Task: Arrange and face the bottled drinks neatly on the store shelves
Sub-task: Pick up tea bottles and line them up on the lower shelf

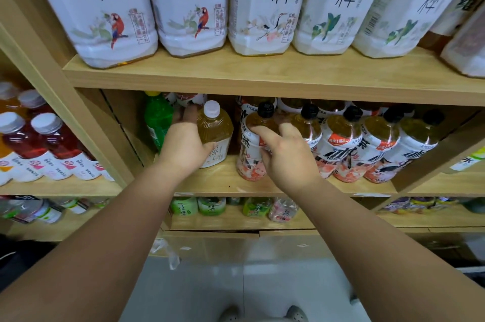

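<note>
The middle shelf [228, 180] shows bare board between the two grips and out to its front edge. The right hand [286, 156] wraps the black-capped tea bottle [256, 138], leftmost of its row. The left hand [183, 143] cups the white-capped bottle [216, 130], green bottle [157, 119] just outside it.

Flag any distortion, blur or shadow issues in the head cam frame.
Head view: strong wide-angle bowing, top-row white bottles splay outward; corners soft and smeared; middle shelf's rear in shadow beyond the left hand and right hand; centre labels still legible.
</note>
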